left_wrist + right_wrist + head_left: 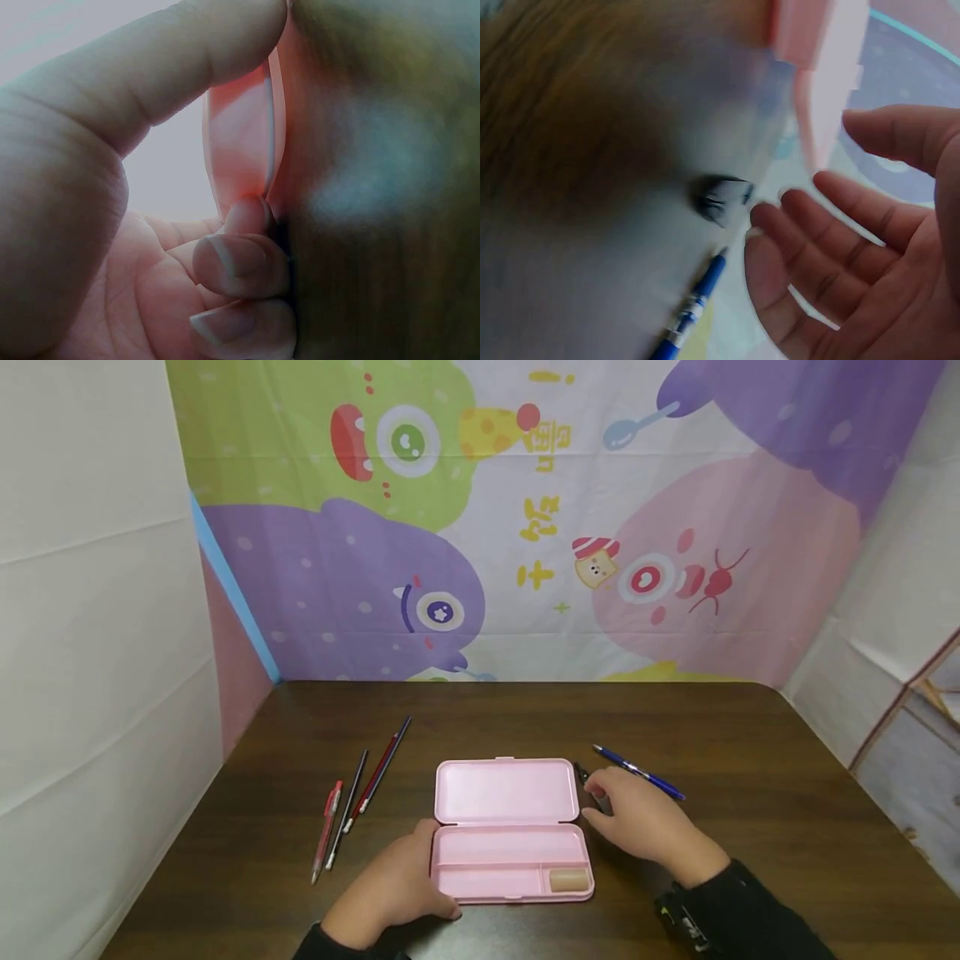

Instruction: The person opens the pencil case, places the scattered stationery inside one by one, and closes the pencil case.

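Note:
A pink pencil case (pixel 504 864) lies on the table with its lid (pixel 504 791) folded back. A tan block (pixel 569 881), which looks like an eraser, sits in its small front-right compartment. My left hand (pixel 401 875) holds the case's left end, thumb at the front and fingers at the far side; the left wrist view shows the pink wall (pixel 241 139) between them. My right hand (pixel 637 814) hovers right of the case, thumb and fingers (pixel 840 247) spread apart with nothing between them. Close to its fingertips lies a small black object (pixel 581 772), partly hidden by the hand.
A blue pen (pixel 637 772) lies beyond my right hand. Left of the case lie a red pen (pixel 327 832), a dark pencil (pixel 347 810), a red pencil (pixel 372 782) and a dark blue pencil (pixel 386 763). A cartoon-printed cloth (pixel 525 635) hangs behind the table.

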Tool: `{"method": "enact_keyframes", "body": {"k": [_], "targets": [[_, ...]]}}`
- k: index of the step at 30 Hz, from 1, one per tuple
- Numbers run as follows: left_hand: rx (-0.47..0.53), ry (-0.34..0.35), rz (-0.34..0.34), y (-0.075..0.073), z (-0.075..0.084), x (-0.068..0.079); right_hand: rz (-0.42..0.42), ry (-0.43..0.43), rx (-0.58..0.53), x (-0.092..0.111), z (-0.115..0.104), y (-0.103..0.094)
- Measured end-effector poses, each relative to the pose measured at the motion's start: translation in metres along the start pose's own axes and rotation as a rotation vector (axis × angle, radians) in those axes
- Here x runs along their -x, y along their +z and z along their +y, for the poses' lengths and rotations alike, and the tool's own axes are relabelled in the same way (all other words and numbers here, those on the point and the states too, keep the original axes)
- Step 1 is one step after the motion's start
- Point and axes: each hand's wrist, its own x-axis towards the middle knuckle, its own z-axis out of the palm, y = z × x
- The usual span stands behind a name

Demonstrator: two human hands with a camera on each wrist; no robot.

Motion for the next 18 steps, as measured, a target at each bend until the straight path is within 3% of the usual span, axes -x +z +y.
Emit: {"method": "enact_keyframes", "body": {"k": [8, 18], "targets": [[0.009, -0.021, -0.019, -0.001, 0.001, 0.001, -0.046, 0.149, 0.121, -0.016, 0.002, 0.008], [-0.007, -0.004, 0.0, -0.002, 0.004, 0.002, -0.11, 0.235, 0.111, -0.029, 0.003, 0.006]]}}
